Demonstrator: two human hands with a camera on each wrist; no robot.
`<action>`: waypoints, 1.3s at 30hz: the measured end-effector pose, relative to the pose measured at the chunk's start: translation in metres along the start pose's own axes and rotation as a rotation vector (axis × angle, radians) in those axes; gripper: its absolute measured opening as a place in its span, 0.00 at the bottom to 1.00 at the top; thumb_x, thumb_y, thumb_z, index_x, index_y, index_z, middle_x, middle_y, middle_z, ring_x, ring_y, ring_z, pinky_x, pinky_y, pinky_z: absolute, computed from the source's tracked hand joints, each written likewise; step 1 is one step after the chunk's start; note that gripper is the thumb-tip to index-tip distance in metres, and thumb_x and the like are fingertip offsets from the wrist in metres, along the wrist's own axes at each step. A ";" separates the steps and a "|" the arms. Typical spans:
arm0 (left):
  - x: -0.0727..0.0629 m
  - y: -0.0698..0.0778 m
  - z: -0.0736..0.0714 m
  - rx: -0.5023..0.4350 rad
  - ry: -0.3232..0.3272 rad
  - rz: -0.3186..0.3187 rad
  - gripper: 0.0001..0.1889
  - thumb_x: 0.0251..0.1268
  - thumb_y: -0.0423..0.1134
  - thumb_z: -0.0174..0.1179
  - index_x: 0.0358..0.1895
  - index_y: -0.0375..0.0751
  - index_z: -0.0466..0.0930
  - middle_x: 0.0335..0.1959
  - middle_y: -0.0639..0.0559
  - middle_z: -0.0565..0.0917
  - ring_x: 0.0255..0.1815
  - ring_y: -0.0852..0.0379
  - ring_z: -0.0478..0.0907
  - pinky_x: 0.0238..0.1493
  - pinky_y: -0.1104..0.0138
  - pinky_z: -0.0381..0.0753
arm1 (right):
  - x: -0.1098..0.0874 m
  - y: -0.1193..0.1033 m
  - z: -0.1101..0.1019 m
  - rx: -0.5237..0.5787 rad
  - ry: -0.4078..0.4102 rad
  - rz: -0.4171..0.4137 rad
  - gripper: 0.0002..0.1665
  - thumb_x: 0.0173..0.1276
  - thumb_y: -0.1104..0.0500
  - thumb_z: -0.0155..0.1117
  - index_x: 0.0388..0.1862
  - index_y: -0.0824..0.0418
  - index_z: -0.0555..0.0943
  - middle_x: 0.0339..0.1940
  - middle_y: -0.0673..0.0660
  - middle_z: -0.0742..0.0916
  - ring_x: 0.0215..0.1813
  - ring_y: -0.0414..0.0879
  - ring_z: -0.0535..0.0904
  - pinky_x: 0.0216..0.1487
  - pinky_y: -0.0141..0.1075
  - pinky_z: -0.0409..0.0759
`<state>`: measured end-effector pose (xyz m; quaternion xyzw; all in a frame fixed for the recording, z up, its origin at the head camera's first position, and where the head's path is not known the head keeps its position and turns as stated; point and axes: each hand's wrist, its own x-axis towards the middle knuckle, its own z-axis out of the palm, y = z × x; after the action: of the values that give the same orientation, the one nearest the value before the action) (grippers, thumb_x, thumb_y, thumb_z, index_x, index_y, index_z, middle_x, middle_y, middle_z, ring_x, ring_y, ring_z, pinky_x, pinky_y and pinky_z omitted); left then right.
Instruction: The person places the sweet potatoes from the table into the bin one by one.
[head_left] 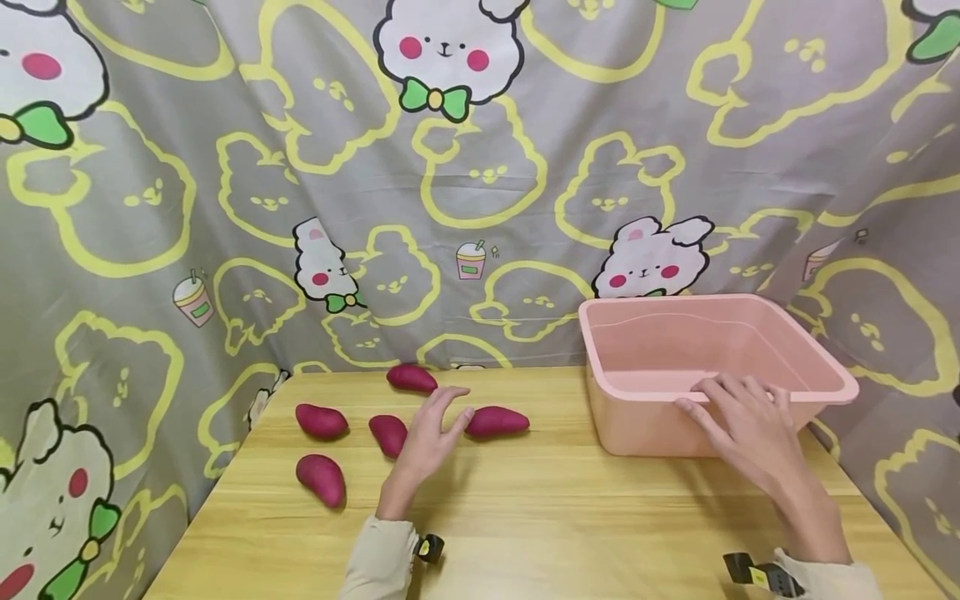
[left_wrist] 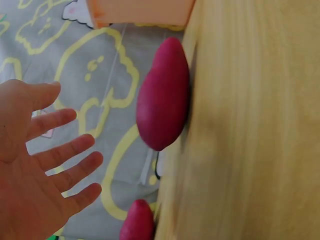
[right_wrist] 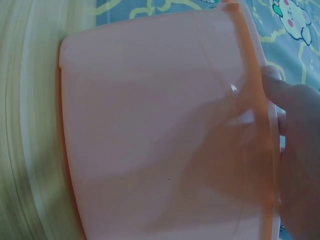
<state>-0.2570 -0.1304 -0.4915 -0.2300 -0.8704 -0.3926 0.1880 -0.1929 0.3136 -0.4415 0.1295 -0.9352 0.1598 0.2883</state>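
Note:
Several purple sweet potatoes lie on the table; the one nearest my left thumb is a long sweet potato (head_left: pixel 498 422), large in the left wrist view. My left hand (head_left: pixel 426 443) hovers among them, its fingers spread and nothing in its palm. Beside its wrist, partly covered, is a shorter sweet potato (head_left: pixel 387 435). At the right stands a pink plastic tub (head_left: pixel 637 429), its visible inside bare. My right hand (head_left: pixel 750 425) grips the tub's near rim, fingers hooked over it and thumb along the outside.
More sweet potatoes lie at the back (head_left: pixel 411 378) and left, one above another (head_left: pixel 321 482). A patterned grey curtain (head_left: pixel 510 321) hangs behind the wooden table (head_left: pixel 547 525) and at both sides. The tub stands near the table's right back corner.

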 end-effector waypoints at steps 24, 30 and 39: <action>-0.008 -0.006 0.025 0.028 -0.168 -0.038 0.29 0.68 0.42 0.69 0.70 0.39 0.75 0.69 0.37 0.73 0.71 0.37 0.68 0.68 0.42 0.69 | -0.002 -0.001 0.002 -0.008 0.027 -0.016 0.11 0.73 0.44 0.66 0.43 0.49 0.79 0.46 0.55 0.83 0.50 0.61 0.74 0.51 0.64 0.59; -0.005 -0.004 0.028 0.076 -0.184 -0.036 0.30 0.66 0.43 0.71 0.69 0.41 0.75 0.70 0.35 0.72 0.69 0.34 0.69 0.66 0.40 0.69 | -0.002 -0.001 0.003 -0.008 0.032 -0.002 0.13 0.73 0.44 0.65 0.44 0.52 0.81 0.46 0.56 0.84 0.51 0.61 0.74 0.54 0.65 0.59; 0.007 -0.004 0.037 0.148 -0.239 -0.036 0.32 0.64 0.44 0.73 0.70 0.41 0.75 0.69 0.35 0.73 0.67 0.32 0.70 0.66 0.38 0.68 | -0.003 0.000 0.004 -0.013 0.043 0.000 0.15 0.72 0.43 0.65 0.45 0.53 0.82 0.48 0.56 0.84 0.51 0.61 0.74 0.55 0.65 0.59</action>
<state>-0.2705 -0.1026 -0.5129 -0.2449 -0.9172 -0.3003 0.0926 -0.1921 0.3125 -0.4466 0.1244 -0.9298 0.1563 0.3090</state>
